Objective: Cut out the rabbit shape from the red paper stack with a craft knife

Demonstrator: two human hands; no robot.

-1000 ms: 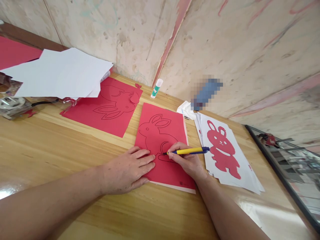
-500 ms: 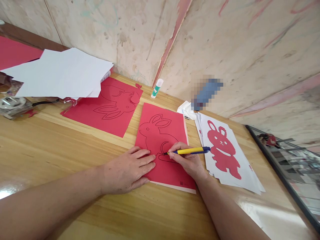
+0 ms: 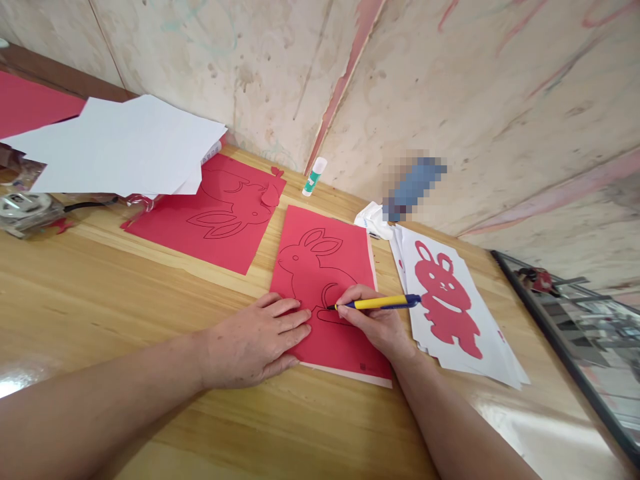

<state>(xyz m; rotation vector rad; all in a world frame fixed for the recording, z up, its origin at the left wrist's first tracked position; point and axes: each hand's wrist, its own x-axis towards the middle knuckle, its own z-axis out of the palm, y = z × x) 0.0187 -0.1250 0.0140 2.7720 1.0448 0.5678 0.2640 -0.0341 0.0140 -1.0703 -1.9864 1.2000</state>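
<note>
In the head view, my right hand (image 3: 375,323) grips a yellow and dark blue pen (image 3: 380,303), its tip at the lower body of a rabbit outline. That outline is drawn in black on a red paper sheet (image 3: 325,270) in front of me, with a white edge showing beneath it. My left hand (image 3: 263,337) lies flat, fingertips resting on the sheet's lower left edge. To the left lies a second red sheet (image 3: 215,227) with another rabbit outline, partly covered by white paper. At the right, a red rabbit cutout (image 3: 447,297) rests on a stack of white sheets (image 3: 493,353).
A glue stick (image 3: 314,177) stands near the wall. White paper sheets (image 3: 125,147) lie at the left, with a tape measure (image 3: 25,210) in front of them. A crumpled white item (image 3: 375,220) sits beside a blurred-out blue patch. A dark-framed glass panel (image 3: 565,333) borders the right.
</note>
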